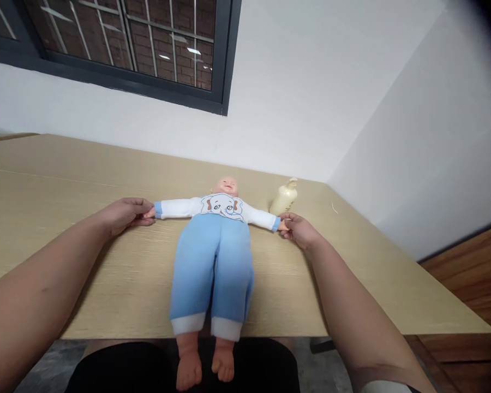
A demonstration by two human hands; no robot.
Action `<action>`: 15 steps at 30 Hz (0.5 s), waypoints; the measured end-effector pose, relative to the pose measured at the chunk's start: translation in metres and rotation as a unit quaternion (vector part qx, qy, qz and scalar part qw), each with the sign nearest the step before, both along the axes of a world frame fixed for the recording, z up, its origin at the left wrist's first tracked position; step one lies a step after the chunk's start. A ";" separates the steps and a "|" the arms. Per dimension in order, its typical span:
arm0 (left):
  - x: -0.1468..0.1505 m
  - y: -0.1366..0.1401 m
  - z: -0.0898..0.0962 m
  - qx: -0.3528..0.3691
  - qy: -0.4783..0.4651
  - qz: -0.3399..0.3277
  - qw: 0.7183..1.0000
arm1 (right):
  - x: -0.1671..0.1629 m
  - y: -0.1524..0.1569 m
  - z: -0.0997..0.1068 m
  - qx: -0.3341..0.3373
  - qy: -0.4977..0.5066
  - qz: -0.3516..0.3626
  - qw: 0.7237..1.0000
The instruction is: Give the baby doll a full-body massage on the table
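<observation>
A baby doll lies on its back on the wooden table, its head towards the wall and its bare feet sticking out past the near edge. It wears blue trousers and a white top with an elephant face and blue cuffs. Both its arms are stretched out sideways. My left hand pinches the doll's hand on the left side of the view. On the other side, my right hand is closed on the doll's other hand. Just behind my right hand stands a pale yellow pump bottle.
The light wooden table reaches back to a white wall. A dark-framed window with bars is at the upper left. A small pale strip lies right of the bottle. Brown wooden boards show beyond the table's right edge.
</observation>
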State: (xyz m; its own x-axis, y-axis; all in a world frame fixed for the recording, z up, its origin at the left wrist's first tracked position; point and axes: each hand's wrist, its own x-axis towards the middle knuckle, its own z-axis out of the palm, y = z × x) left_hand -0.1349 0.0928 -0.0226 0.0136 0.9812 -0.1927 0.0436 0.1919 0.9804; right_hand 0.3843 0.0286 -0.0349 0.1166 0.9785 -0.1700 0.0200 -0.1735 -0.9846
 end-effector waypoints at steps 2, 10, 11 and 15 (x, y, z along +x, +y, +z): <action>-0.005 0.003 -0.003 -0.025 -0.004 -0.025 0.999 | 0.000 -0.004 0.005 -0.005 0.019 0.017 1.000; -0.007 0.002 -0.005 -0.018 -0.008 -0.042 0.999 | 0.004 -0.012 0.013 -0.012 0.080 0.076 0.994; -0.006 0.002 -0.005 -0.013 0.002 -0.040 0.999 | 0.005 -0.011 0.013 -0.011 0.080 0.080 0.994; -0.003 0.003 -0.004 -0.006 0.050 -0.038 0.998 | 0.005 -0.009 0.010 -0.002 0.065 0.096 0.993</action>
State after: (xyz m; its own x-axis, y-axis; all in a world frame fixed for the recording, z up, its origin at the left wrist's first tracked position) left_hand -0.1383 0.0955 -0.0268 0.0682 0.9756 -0.2087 0.1552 0.1962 0.9682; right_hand 0.3894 0.0191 -0.0248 -0.0945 0.9799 -0.1755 -0.0746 -0.1828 -0.9803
